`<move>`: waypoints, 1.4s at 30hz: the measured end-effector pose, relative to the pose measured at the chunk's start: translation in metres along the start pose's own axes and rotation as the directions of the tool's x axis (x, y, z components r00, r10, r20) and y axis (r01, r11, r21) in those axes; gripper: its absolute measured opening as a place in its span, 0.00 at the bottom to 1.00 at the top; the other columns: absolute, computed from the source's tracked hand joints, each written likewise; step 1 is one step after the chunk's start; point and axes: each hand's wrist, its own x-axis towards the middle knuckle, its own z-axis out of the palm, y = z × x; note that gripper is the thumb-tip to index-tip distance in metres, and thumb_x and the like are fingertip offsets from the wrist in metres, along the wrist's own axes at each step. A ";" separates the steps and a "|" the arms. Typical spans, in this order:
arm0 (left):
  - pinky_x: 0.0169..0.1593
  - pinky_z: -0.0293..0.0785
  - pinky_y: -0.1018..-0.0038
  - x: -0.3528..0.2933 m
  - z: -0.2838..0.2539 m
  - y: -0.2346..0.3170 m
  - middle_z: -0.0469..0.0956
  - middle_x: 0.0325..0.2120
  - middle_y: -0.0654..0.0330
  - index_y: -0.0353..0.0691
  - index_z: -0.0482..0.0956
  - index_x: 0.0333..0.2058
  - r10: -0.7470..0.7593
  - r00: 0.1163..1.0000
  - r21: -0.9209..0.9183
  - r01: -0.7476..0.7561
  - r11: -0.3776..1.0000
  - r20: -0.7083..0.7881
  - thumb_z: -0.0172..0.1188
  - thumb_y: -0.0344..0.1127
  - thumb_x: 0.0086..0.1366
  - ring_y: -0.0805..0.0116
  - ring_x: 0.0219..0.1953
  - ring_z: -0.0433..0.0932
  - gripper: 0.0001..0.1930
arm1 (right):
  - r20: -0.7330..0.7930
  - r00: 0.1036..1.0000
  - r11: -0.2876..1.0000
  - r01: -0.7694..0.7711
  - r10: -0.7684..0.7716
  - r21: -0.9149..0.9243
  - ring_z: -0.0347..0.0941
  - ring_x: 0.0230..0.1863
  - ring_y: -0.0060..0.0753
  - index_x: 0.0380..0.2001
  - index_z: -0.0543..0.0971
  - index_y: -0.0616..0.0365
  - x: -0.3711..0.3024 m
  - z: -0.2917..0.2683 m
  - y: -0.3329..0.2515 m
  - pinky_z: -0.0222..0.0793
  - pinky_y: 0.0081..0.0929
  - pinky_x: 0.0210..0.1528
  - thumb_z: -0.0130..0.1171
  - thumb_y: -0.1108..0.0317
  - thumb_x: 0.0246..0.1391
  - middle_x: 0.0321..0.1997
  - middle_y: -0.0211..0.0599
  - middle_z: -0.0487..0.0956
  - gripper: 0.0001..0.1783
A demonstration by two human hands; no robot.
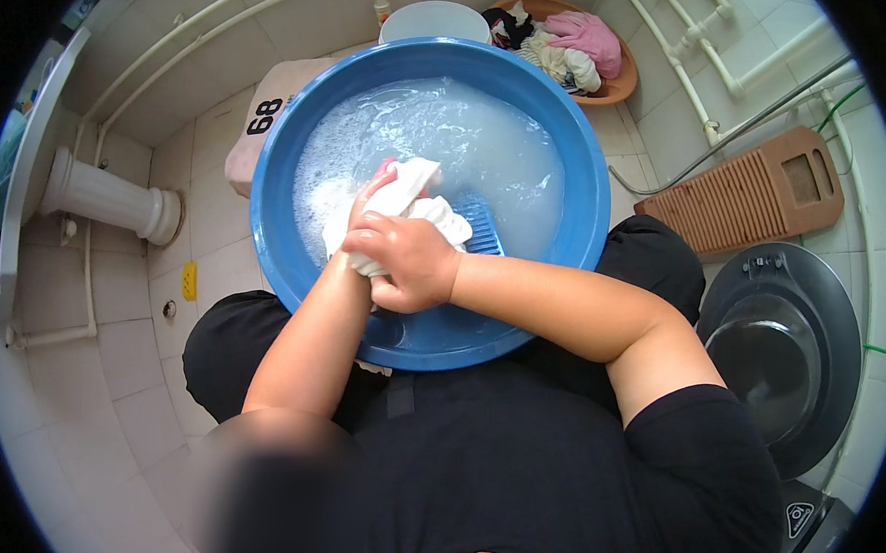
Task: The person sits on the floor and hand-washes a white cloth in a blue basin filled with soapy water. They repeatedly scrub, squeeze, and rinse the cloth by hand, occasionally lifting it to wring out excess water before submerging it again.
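Observation:
A large blue basin (598,183) of cloudy, sudsy water stands between my knees. Above its near half, both hands work on a bunched wet white cloth (420,183). My left hand (373,192) is partly wrapped in the cloth, its fingers showing only in part at the far side. Closed over the cloth beside my left wrist is my right hand (409,261), its thumb toward me. Just right of the cloth, a blue ribbed washboard (481,226) slants down into the water, partly hidden by the cloth and my right arm.
Behind the basin are a white tub (434,22) and an orange-brown basin (618,91) heaped with clothes. A brown washboard (744,193) and a dark grey basin (814,377) lean at the right wall. At left stand a white pedestal (118,198) and a pale pink cover (283,90).

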 end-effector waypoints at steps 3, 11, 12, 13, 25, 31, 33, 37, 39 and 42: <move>0.43 0.72 0.65 0.031 -0.057 -0.003 0.75 0.34 0.54 0.39 0.71 0.40 -0.025 0.974 -0.111 0.051 0.992 0.225 0.42 0.49 0.64 0.57 0.39 0.74 0.20 | -0.157 0.987 0.979 0.004 -0.037 -0.206 0.74 0.31 0.43 0.24 0.75 0.52 0.001 -0.002 0.027 0.71 0.35 0.33 0.57 0.58 0.38 0.29 0.38 0.76 0.11; 0.43 0.71 0.62 0.027 -0.052 -0.013 0.74 0.36 0.54 0.38 0.71 0.40 -0.007 0.990 -0.119 0.024 0.993 0.142 0.38 0.47 0.63 0.58 0.40 0.74 0.20 | -0.276 0.932 0.969 -0.246 0.236 -0.004 0.72 0.25 0.48 0.19 0.75 0.53 0.001 0.012 0.026 0.69 0.38 0.30 0.54 0.58 0.42 0.24 0.41 0.76 0.11; 0.41 0.72 0.64 0.016 -0.037 -0.009 0.73 0.37 0.53 0.37 0.71 0.39 -0.044 0.998 -0.103 0.047 0.994 0.037 0.38 0.45 0.63 0.58 0.39 0.74 0.19 | -0.252 0.927 0.959 -0.283 0.279 0.022 0.73 0.26 0.48 0.19 0.75 0.53 0.003 0.014 0.023 0.69 0.38 0.31 0.54 0.58 0.41 0.25 0.42 0.76 0.11; 0.43 0.71 0.62 0.013 -0.021 -0.012 0.74 0.37 0.54 0.38 0.71 0.40 -0.018 0.994 -0.053 0.012 0.999 -0.105 0.37 0.46 0.63 0.58 0.39 0.74 0.20 | -0.232 0.917 0.945 -0.323 0.324 0.044 0.73 0.28 0.48 0.20 0.75 0.53 0.004 0.015 0.022 0.68 0.39 0.31 0.54 0.59 0.41 0.25 0.43 0.76 0.10; 0.52 0.67 0.66 0.045 -0.049 -0.011 0.67 0.49 0.49 0.34 0.56 0.54 0.452 0.842 0.152 -0.426 0.892 -0.294 0.45 0.32 0.64 0.58 0.49 0.69 0.21 | -0.038 0.508 0.493 -0.850 0.861 -0.186 0.69 0.50 0.47 0.43 0.74 0.55 -0.036 -0.039 0.168 0.65 0.36 0.49 0.57 0.46 0.46 0.46 0.47 0.74 0.27; 0.57 0.59 0.69 0.043 -0.035 -0.018 0.66 0.50 0.52 0.36 0.63 0.51 0.382 0.915 0.241 -0.344 0.907 -0.132 0.46 0.38 0.64 0.62 0.54 0.64 0.19 | -0.200 0.607 0.624 -0.780 0.769 0.035 0.69 0.50 0.43 0.42 0.74 0.59 -0.037 -0.024 0.172 0.64 0.30 0.51 0.59 0.53 0.43 0.48 0.46 0.72 0.25; 0.58 0.59 0.69 0.047 -0.042 -0.018 0.66 0.50 0.52 0.37 0.64 0.52 0.273 0.961 0.153 -0.264 0.952 -0.042 0.46 0.45 0.65 0.62 0.54 0.63 0.22 | -0.262 0.758 0.795 -0.519 0.597 0.314 0.71 0.46 0.35 0.39 0.75 0.62 -0.020 0.004 0.163 0.65 0.26 0.50 0.57 0.67 0.44 0.46 0.42 0.74 0.17; 0.54 0.64 0.65 0.008 -0.017 -0.006 0.71 0.45 0.55 0.40 0.68 0.46 0.039 0.999 -0.062 -0.038 0.997 0.014 0.41 0.56 0.63 0.62 0.48 0.70 0.26 | -0.270 0.952 0.986 -0.116 0.144 0.118 0.71 0.40 0.38 0.24 0.77 0.55 0.010 0.010 0.039 0.68 0.30 0.41 0.59 0.62 0.41 0.40 0.33 0.74 0.09; 0.53 0.65 0.66 0.005 -0.023 -0.006 0.72 0.43 0.55 0.41 0.69 0.46 -0.010 0.996 -0.156 0.024 0.988 0.091 0.39 0.55 0.64 0.63 0.47 0.71 0.25 | -0.167 0.985 0.998 -0.042 0.050 0.049 0.70 0.40 0.38 0.22 0.73 0.55 0.006 0.013 0.009 0.66 0.31 0.41 0.61 0.64 0.40 0.38 0.32 0.73 0.09; 0.50 0.68 0.67 0.016 -0.042 -0.015 0.74 0.40 0.55 0.40 0.69 0.45 0.075 0.940 -0.164 -0.021 0.986 0.333 0.38 0.53 0.65 0.63 0.45 0.73 0.23 | -0.199 0.978 0.998 0.055 -0.054 0.002 0.71 0.33 0.40 0.20 0.73 0.53 0.004 0.012 0.005 0.67 0.33 0.34 0.61 0.63 0.39 0.32 0.33 0.73 0.08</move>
